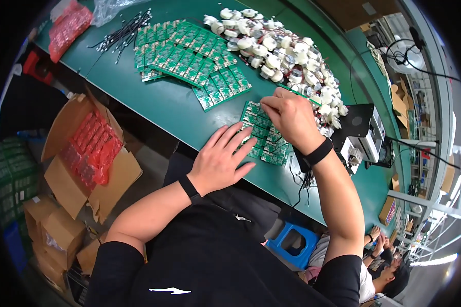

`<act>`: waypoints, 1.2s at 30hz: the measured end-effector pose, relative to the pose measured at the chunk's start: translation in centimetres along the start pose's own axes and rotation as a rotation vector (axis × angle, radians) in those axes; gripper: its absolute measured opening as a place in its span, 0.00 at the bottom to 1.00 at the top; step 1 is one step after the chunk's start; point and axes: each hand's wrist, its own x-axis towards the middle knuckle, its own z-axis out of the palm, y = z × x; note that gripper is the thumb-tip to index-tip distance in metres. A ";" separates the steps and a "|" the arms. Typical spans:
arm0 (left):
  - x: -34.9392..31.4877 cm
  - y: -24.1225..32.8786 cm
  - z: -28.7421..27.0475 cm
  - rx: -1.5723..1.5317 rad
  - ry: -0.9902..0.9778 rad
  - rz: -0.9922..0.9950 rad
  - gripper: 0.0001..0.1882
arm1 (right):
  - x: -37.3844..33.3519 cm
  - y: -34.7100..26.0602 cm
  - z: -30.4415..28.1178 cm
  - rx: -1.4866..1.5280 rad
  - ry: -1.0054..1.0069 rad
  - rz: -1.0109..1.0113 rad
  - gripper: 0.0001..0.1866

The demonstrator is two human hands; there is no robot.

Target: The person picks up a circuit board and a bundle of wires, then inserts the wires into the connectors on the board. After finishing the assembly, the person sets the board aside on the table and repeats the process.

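Observation:
My left hand [224, 157] lies spread, its fingertips on the left edge of a green circuit board panel [265, 134] on the bench. Over the upper right part of that panel my right hand [291, 113] is closed in a pinch; what its fingertips hold, if anything, is too small to make out. Another green board edge [312, 101] shows just behind the right hand. Past both hands, several more green circuit board panels [189, 56] lie overlapped in a fanned pile.
A large heap of white round parts with wires [276, 48] covers the far side of the green bench [112, 77]. Black cables [130, 30] lie at far left, more wires [305, 181] at right. A black-and-silver device [366, 135] stands at right. Other people sit further along.

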 end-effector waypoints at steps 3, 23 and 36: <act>-0.2 -0.1 0.0 -0.016 0.018 -0.012 0.29 | 0.9 0.9 0.3 -0.049 -0.092 -0.074 0.06; -0.2 -0.2 0.4 -0.023 0.036 -0.025 0.28 | 4.5 1.7 -0.5 -0.224 -0.341 -0.427 0.08; -0.1 -0.2 0.3 -0.008 -0.005 -0.036 0.27 | 5.3 1.9 -1.0 -0.203 -0.399 -0.487 0.05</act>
